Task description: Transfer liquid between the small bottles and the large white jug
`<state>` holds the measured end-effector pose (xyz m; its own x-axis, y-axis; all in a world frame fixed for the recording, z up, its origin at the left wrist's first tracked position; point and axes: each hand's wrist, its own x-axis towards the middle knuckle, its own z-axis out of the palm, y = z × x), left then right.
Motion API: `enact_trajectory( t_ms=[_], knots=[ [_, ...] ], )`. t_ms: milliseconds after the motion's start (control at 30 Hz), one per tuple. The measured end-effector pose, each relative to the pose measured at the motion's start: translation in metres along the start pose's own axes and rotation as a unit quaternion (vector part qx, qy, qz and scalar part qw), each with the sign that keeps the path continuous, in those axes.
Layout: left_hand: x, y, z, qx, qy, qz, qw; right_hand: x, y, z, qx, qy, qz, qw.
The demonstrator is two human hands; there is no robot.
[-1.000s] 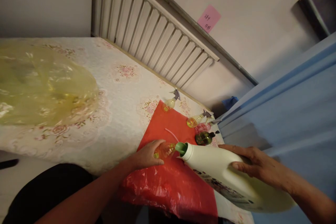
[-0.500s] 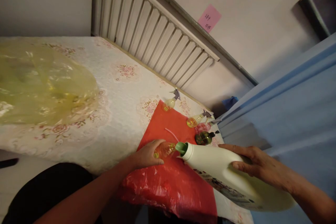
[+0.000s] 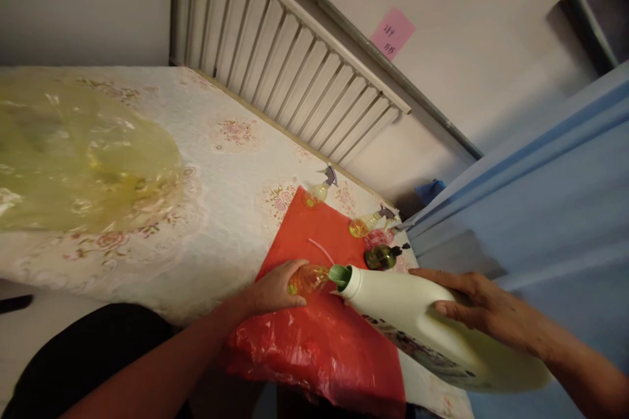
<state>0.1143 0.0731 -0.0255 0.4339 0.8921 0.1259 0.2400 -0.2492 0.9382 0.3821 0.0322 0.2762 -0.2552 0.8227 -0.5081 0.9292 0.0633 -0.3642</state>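
My left hand (image 3: 278, 287) is wrapped round a small clear bottle (image 3: 308, 279) with yellowish liquid at its bottom. The bottle is over a red plastic sheet (image 3: 295, 236). My right hand (image 3: 484, 308) grips a large pale green jug (image 3: 407, 301), tilted so that its mouth points left. The jug's green spout (image 3: 339, 275) meets the neck of the small bottle. Whether liquid is flowing between them I cannot tell. A thin pinkish tube (image 3: 320, 250) lies on the red sheet just beyond the bottle.
Behind the hands stand spray bottles (image 3: 317, 194) (image 3: 363, 226), a pink bottle (image 3: 378, 237) and a dark green pump bottle (image 3: 381, 257). A yellow plastic bag (image 3: 88, 150) lies left on the flowered tablecloth (image 3: 221, 209). A radiator (image 3: 289, 59) runs along the wall; a blue curtain (image 3: 540, 209) hangs right.
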Motion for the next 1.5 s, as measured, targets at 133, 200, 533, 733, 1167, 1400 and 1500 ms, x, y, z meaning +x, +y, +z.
enact_trajectory(
  t_ms=[133,200,533,733,1167,1400,1500],
  knots=[
    [0.0,0.001,0.0,-0.001,-0.001,0.003,1.0,0.0,-0.004,0.0,-0.009,0.003,0.008,1.0],
    [-0.001,0.002,-0.001,-0.001,0.0,0.006,1.0,-0.001,-0.007,0.0,-0.002,-0.001,0.009,1.0],
    [-0.002,0.006,-0.003,0.0,0.001,-0.001,1.0,-0.002,-0.006,0.0,0.007,0.001,0.008,1.0],
    [-0.002,0.006,-0.002,0.002,0.007,-0.01,1.0,-0.003,-0.005,-0.002,0.001,0.003,0.01,1.0],
    [-0.001,0.003,-0.001,0.002,0.004,-0.004,1.0,-0.001,0.0,-0.001,-0.015,0.008,0.011,1.0],
    [-0.002,0.004,-0.002,0.005,0.006,-0.002,1.0,-0.003,-0.009,-0.002,0.01,0.001,0.014,1.0],
    [-0.002,0.004,-0.001,0.005,0.005,-0.003,1.0,-0.003,-0.011,-0.002,-0.001,0.004,0.015,1.0]
  ],
)
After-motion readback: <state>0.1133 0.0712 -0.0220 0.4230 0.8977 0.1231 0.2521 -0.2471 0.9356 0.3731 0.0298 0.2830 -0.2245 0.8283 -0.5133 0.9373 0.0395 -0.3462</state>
